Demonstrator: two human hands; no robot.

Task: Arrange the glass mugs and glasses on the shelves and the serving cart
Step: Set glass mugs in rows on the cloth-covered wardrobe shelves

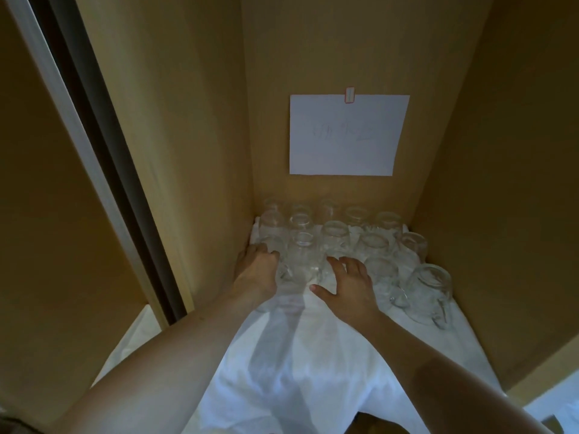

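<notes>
Left hand (258,267) reaching into the cupboard shelf (507,277), fingers bent around the left side of a glass mug (300,261) standing in the front row; hard to tell if really gripping or only touching the glass. Right hand (349,281) just beside the same mug on its other side, fingers spread and relaxed, holding nothing, thumb pointing toward the mug's base. Around it, many more clear glasses (335,233) packed in rows on a white cloth (313,355), almost touching one another, back rows near the rear wall below a white paper note (346,136). One larger mug (430,292) standing apart at the front right, handle toward the viewer. Probably straightening or setting this mug in line. Risk from here: very little room between the pieces, so a small push sideways could knock the mug against its neighbours and tip or chip them. Also loose, wrinkled cloth under everything; dragging a forearm or the mug over it could pull the whole group forward. Dim light and transparent glass make edges difficult to judge, so a finger could easily catch a rim.
</notes>
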